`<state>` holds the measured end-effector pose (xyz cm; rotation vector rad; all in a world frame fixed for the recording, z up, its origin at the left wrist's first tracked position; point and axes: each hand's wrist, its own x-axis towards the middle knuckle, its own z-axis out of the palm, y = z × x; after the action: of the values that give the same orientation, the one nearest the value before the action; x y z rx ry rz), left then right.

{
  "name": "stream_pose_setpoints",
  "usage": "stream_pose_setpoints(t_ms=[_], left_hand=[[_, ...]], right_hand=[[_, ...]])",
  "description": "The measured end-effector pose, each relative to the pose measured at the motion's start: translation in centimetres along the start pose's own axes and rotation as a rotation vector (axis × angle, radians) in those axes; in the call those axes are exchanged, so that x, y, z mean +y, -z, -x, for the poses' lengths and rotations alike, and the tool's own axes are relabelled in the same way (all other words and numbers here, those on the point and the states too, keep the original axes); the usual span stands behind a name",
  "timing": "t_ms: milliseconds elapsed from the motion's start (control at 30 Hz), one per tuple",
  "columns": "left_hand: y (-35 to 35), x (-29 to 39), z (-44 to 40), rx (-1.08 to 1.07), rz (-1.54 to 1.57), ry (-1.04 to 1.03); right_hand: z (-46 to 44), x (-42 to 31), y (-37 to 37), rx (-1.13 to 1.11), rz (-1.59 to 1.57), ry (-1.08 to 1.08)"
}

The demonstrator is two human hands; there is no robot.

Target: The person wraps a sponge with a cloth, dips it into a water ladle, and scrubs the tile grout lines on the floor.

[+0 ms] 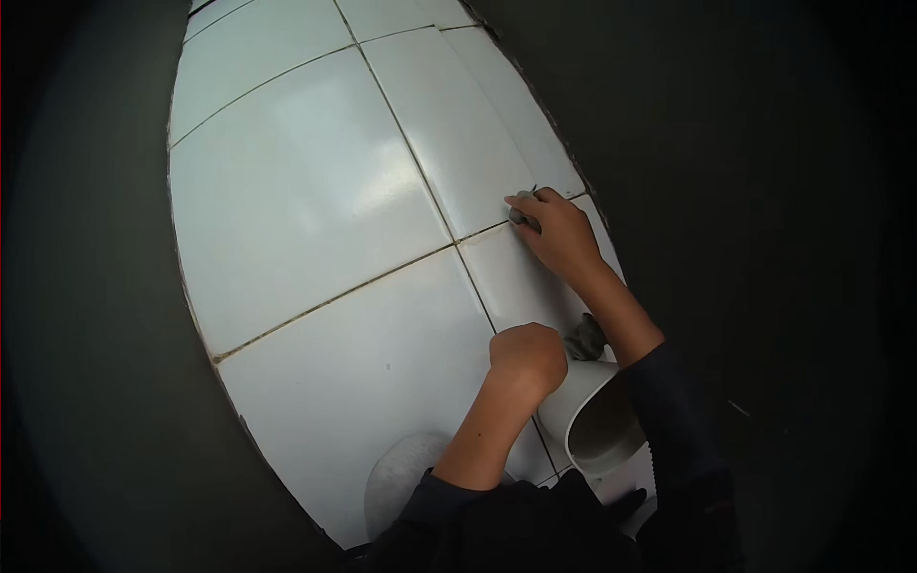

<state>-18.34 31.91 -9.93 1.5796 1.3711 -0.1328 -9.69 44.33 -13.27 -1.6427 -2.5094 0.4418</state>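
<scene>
My right hand (562,234) pinches a small grey lump (521,212) between its fingers and thumb, low over the white tiles near a grout line. Closer to me, my left hand (528,353) is curled with its back toward me; its fingers are hidden behind it, so what they hold cannot be made out. A darker grey lump (586,338) lies just right of that hand, beneath my right forearm. Below both is a whitish round-mouthed container (570,393), its opening turned toward the lower right; my left hand overlaps its upper edge.
The white tiled surface (296,220) runs away from me, with dark edges on both sides and dark grey ground beyond. A pale round disc (396,477) lies at the lower left, partly behind my left sleeve. A thin light stick-like piece (737,409) lies on the ground at right.
</scene>
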Motion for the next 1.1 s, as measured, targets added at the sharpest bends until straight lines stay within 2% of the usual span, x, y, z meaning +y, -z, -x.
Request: stream_pose_setpoints(t_ms=[200, 300, 367, 433, 500, 567, 633, 700, 767, 833, 867, 933, 967, 1100], left_hand=[[0.3, -0.3, 0.3, 0.005, 0.008, 0.027], [0.2, 0.3, 0.1, -0.007, 0.009, 0.001], [-0.1, 0.0, 0.1, 0.011, -0.001, -0.008], [0.2, -0.3, 0.4, -0.007, -0.004, 0.027], [0.3, -0.3, 0.4, -0.017, 0.007, 0.046], [0.2, 0.2, 0.1, -0.009, 0.018, 0.024], [-0.2, 0.5, -0.1, 0.006, 0.009, -0.001], [-0.2, 0.1, 0.0, 0.011, -0.004, 0.001], [0.3, -0.3, 0.3, -0.023, 0.003, 0.039], [0.3, -0.5, 0.3, -0.026, 0.010, 0.050], [0.4, -0.3, 0.2, -0.030, 0.012, 0.049], [0.0, 0.3, -0.1, -0.023, 0.006, 0.015], [0.0, 0.4, -0.2, -0.018, -0.001, -0.007], [0.1, -0.2, 0.2, -0.028, -0.001, 0.019]], right_hand=[[-1.3, 2.1, 0.9, 0.025, 0.020, -0.122], [-0.9, -0.4, 0.4, -0.087, 0.069, -0.039], [-0.5, -0.7, 0.2, -0.066, 0.028, -0.032], [-1.3, 1.1, 0.8, -0.051, -0.034, -0.162], [-1.6, 2.2, 0.5, 0.024, -0.063, -0.156], [-1.3, 1.8, 0.5, 0.078, 0.040, -0.140], [-0.9, 0.2, 0.7, 0.042, 0.030, -0.155], [-0.5, -0.7, 0.2, -0.009, -0.051, -0.074], [-1.2, 0.8, 0.7, 0.005, -0.105, -0.116], [-1.8, 1.6, 1.1, -0.017, -0.179, -0.270], [-1.7, 1.7, 0.8, -0.015, -0.174, -0.271], [-0.9, 0.3, 0.6, 0.057, -0.021, -0.129], [-0.5, -0.6, 0.3, 0.011, -0.009, -0.094], [-0.8, 0.8, 0.7, 0.043, -0.057, -0.106]])
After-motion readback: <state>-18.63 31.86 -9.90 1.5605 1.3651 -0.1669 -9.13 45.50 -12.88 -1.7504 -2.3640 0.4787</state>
